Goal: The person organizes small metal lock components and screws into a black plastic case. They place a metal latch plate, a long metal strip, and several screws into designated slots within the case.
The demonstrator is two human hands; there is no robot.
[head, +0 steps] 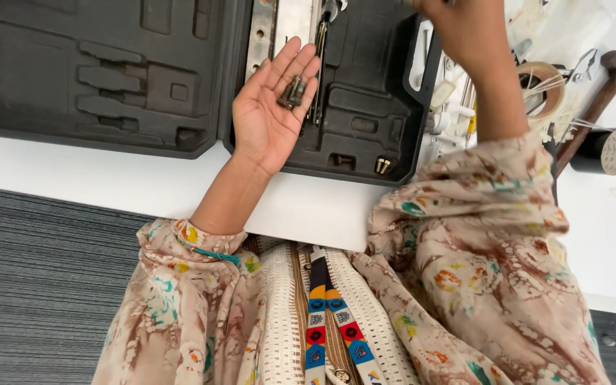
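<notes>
One open black tool case [108, 78], two brass bits [383, 166] (lower right of case), one hammer [597, 107], one tape roll [545, 89].

A white table [144, 182] is carrying everything here, sitting over grey striped carpet [37, 285]. A black moulded tool case [94, 71] is lying wide open across the far side, both halves flat on the top and its near edge sitting close to the table's front edge. Off to the right, a hammer [593, 107] is lying at an angle, a black cylinder [605, 151] is resting on its side just beside it, and a tape roll [547, 89] is sitting in a clutter of small bits.
</notes>
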